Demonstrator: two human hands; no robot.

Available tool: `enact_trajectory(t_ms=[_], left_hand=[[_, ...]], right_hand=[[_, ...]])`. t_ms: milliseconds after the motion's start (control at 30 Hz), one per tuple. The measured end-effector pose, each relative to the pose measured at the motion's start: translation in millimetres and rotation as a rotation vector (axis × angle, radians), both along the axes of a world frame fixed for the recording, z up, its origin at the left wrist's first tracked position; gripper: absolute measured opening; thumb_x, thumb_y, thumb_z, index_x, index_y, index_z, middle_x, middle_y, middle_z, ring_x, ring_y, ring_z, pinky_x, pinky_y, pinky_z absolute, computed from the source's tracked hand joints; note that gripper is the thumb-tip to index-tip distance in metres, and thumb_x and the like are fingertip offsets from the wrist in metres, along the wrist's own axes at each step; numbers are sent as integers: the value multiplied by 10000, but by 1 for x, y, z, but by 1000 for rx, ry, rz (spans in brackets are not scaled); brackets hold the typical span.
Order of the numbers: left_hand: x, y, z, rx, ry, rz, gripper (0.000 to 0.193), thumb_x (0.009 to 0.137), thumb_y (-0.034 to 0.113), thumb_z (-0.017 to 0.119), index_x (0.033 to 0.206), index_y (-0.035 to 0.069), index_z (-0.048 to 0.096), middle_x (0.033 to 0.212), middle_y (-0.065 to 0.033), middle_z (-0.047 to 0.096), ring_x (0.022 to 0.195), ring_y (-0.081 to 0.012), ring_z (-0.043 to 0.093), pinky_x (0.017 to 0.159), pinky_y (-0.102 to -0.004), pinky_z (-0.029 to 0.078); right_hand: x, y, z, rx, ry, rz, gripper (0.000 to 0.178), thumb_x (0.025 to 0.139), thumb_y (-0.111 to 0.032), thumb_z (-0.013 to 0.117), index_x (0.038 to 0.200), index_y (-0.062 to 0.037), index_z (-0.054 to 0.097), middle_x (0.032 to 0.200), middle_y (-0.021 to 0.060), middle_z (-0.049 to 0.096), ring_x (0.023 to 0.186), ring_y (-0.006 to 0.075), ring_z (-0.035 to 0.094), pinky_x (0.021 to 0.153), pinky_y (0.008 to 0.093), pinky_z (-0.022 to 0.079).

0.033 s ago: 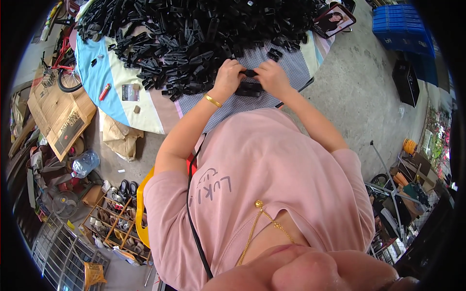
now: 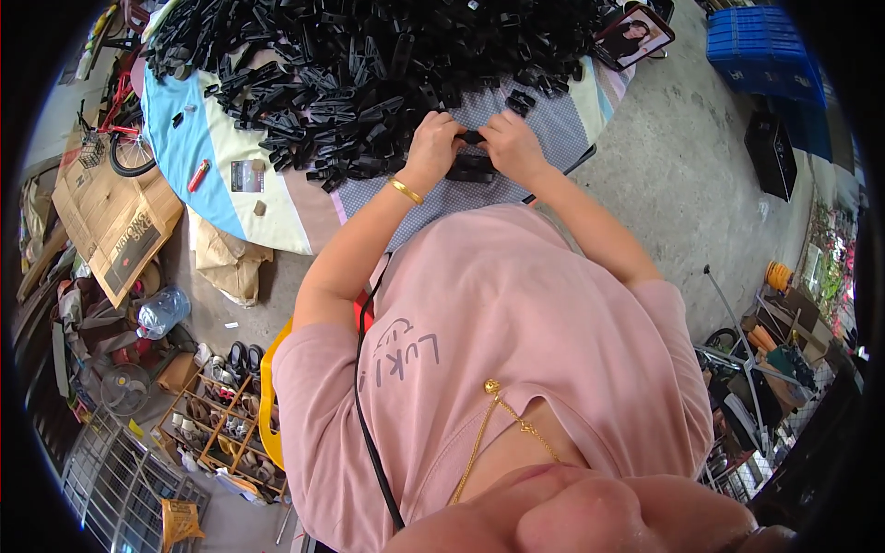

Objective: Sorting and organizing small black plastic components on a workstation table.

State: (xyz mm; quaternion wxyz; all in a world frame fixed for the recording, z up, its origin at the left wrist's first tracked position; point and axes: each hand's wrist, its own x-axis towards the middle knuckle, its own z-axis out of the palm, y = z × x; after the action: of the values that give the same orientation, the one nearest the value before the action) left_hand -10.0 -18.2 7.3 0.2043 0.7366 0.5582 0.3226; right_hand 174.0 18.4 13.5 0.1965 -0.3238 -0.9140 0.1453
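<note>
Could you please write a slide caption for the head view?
Left hand and right hand hold a small black piece near a heap of black parts on patterned cloth.

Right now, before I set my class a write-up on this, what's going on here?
Someone in a pink T-shirt is pinching a small black piece between the fingers of their left hand and right hand. Just below the hands, more black pieces sit on a multicoloured cloth. Beyond them spreads a large heap of black clip-like parts. A red lighter lies toward the left, and a phone showing a person is at the far right.
</note>
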Motion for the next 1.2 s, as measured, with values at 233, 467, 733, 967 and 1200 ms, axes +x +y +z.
enact_trajectory(t_ms=[233,467,733,967,1200], left_hand=[[-2,-4,-1,-10,34,-8,212,614,-3,724,822,7,684,799,-98,612,794,-299,565,717,-384,487],[-5,-33,20,-110,69,-177,227,694,57,700,918,46,666,920,-96,618,902,-310,551,786,-387,475],[-67,-4,53,-29,533,361,282,757,107,701,1024,36,646,1064,-122,549,947,-307,526,828,-377,448],[-57,-7,60,3,410,328,255,788,84,676,1032,20,639,1011,-139,553,921,-315,551,804,-375,467],[-6,-10,22,-178,-111,-30,192,802,144,665,961,36,664,873,-128,629,836,-328,564,768,-397,477]], right_hand=[[6,1,-7,-152,150,-44,216,699,-155,712,872,-30,682,819,61,579,851,260,539,781,350,460],[39,4,0,-207,163,-97,227,744,-218,718,905,-61,693,865,67,607,911,270,561,782,377,477],[37,32,-7,40,83,-303,233,757,-196,718,954,-76,682,897,60,611,852,264,587,730,345,492],[28,27,3,-126,199,-400,238,761,-139,688,983,-59,655,894,71,605,782,232,609,695,326,512],[28,25,1,-298,215,-397,250,765,-101,678,996,-18,628,924,96,613,773,201,648,671,300,518]])
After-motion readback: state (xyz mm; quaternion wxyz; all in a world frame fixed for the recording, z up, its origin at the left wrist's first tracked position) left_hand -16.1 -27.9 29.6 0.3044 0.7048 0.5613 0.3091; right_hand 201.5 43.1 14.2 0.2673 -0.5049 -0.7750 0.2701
